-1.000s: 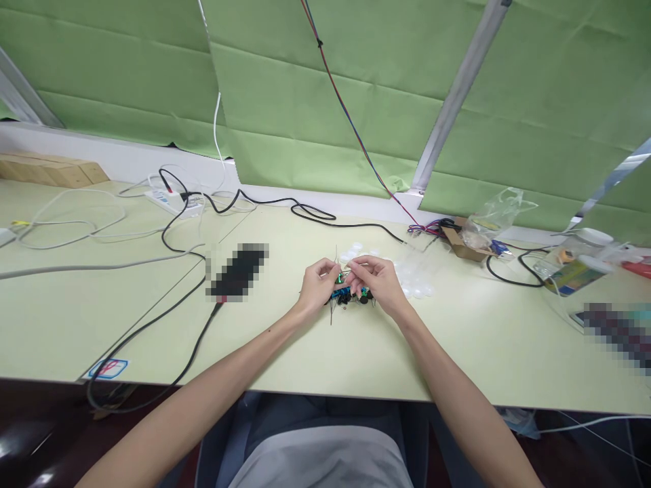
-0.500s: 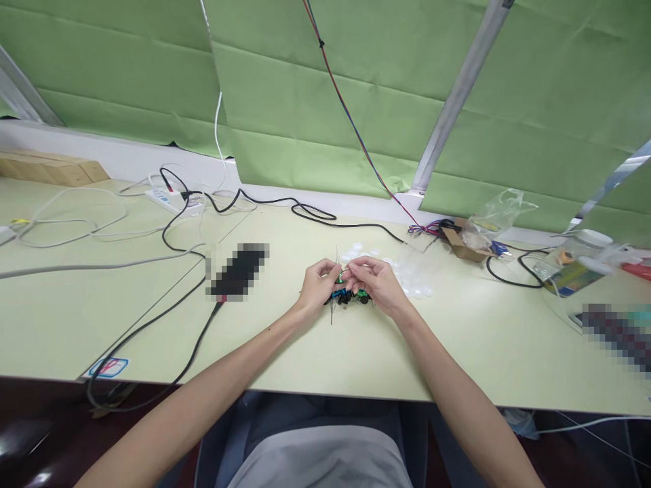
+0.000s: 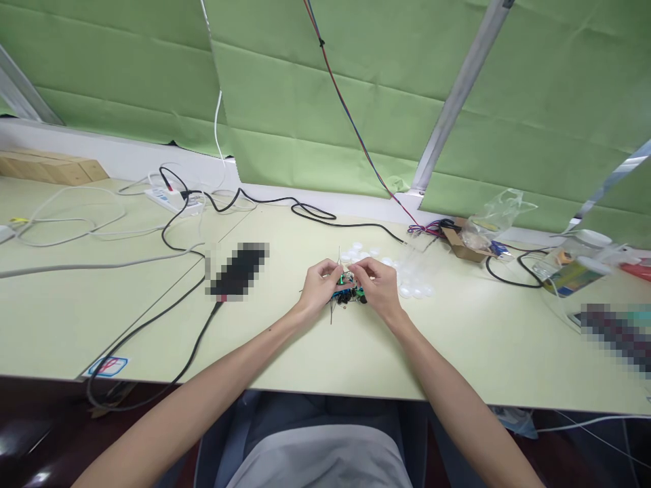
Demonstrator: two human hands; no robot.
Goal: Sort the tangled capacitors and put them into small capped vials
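Observation:
A small cluster of electronic parts (image 3: 348, 293), green, blue and black with thin wire leads, lies on the pale green table (image 3: 315, 346) between my hands. My left hand (image 3: 319, 285) pinches a green part with a thin lead sticking up. My right hand (image 3: 375, 285) is closed in a pinch right beside it, fingertips meeting the same cluster. Both wrists rest near the table top. What exactly the right fingertips grip is too small to make out.
Several white round caps (image 3: 414, 288) lie just behind my right hand. A black cable (image 3: 167, 346) runs from a blurred dark device (image 3: 237, 270) off the front edge. A power strip (image 3: 170, 198), grey cords, a cardboard box (image 3: 460, 244) and a plastic bag (image 3: 496, 213) sit farther back.
My right hand has shifted slightly left and closer to the left hand. The left hand and the parts have hardly moved.

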